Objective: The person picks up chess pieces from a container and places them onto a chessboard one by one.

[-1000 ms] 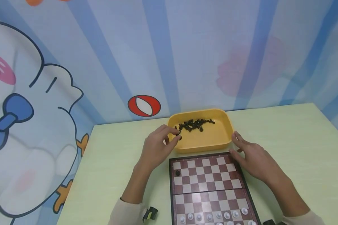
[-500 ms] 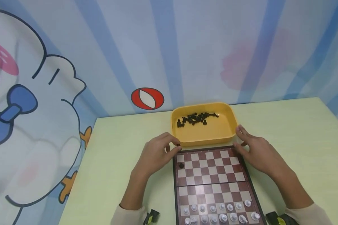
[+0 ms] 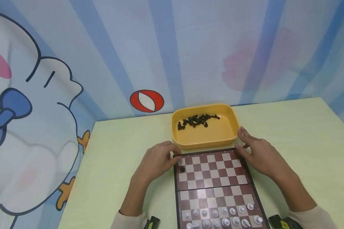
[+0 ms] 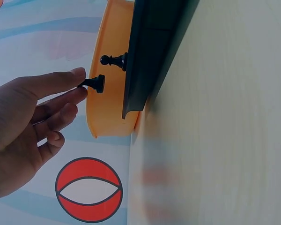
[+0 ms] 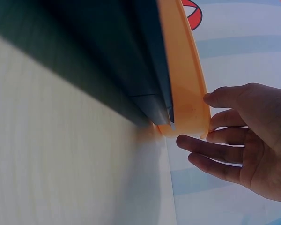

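Note:
My left hand point(image 3: 157, 161) is over the far left corner of the chessboard point(image 3: 201, 183). It pinches a black chess piece point(image 4: 98, 84) between thumb and fingers; the base shows in the left wrist view, while the fingers hide the top. Just nearer on the board stands one black pawn point(image 3: 182, 169), upright. At the far right corner, my right hand point(image 3: 259, 156) has its fingers extended beside the board and the yellow tray point(image 3: 206, 145). In the right wrist view those fingers point(image 5: 214, 151) hold nothing; whether they touch the tray is unclear.
Several white chess pieces point(image 3: 225, 222) stand in two rows at the board's near end. A heap of black chess pieces point(image 3: 196, 120) lies in the tray, just behind the board. The pale table point(image 3: 123, 143) meets a patterned wall point(image 3: 200, 54) at the back.
My left hand has come from the tray's left side toward me, carrying the black chess piece over the board's far left corner. My right hand has kept its place at the far right corner.

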`<action>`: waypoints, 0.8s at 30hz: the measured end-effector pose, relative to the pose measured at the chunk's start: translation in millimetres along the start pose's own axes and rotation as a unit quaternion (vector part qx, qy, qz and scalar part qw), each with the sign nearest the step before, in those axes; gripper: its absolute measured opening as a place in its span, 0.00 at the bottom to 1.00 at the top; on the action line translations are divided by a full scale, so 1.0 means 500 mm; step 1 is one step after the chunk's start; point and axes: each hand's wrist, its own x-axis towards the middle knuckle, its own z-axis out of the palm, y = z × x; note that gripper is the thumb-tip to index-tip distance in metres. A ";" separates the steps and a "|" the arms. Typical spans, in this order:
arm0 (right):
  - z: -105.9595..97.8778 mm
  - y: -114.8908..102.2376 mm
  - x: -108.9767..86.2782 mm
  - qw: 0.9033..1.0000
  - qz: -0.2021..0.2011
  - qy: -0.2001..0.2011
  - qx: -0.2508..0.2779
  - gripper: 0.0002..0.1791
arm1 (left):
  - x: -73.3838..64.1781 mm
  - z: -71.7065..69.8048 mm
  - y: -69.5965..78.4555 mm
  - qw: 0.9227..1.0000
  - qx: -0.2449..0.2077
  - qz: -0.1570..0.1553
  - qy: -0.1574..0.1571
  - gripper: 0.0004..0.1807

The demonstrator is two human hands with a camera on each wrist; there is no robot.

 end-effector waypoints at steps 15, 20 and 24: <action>-0.002 -0.008 0.000 1.000 -0.004 0.001 -0.001 0.38 | 0.000 0.007 0.000 0.999 0.005 -0.005 -0.038 0.06; -0.004 -0.006 0.000 1.000 -0.003 0.001 0.002 0.37 | 0.002 0.005 0.000 0.999 0.000 -0.007 -0.038 0.06; -0.005 -0.005 -0.002 1.000 -0.001 -0.004 0.003 0.37 | 0.001 0.008 0.002 0.999 0.000 -0.010 -0.044 0.06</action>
